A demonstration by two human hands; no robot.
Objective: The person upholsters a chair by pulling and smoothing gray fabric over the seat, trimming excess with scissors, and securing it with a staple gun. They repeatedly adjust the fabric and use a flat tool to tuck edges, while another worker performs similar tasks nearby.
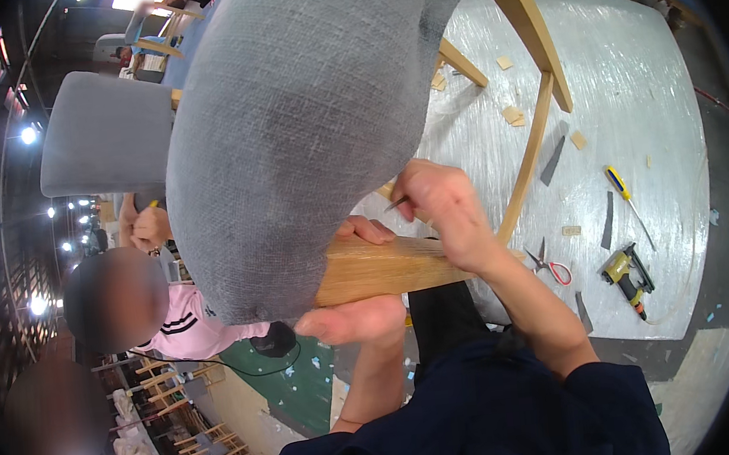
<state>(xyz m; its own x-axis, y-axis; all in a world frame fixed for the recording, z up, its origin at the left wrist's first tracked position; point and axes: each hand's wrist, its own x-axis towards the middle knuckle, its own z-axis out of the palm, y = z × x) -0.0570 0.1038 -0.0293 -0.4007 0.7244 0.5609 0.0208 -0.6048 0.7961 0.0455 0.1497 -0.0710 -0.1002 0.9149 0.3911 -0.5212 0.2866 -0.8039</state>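
Grey chair seat (303,120) over plastic-wrapped worktable (629,74); dim workshop.

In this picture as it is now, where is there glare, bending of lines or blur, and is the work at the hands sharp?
Head view: the plastic-covered table shines with pale glare; its edges and the wooden chair frame bend toward the rim; corners are black. The ceiling lamps at left flare. The grey seat cushion, left hand and right hand are fairly sharp, with a soft dark shadow on the cushion.
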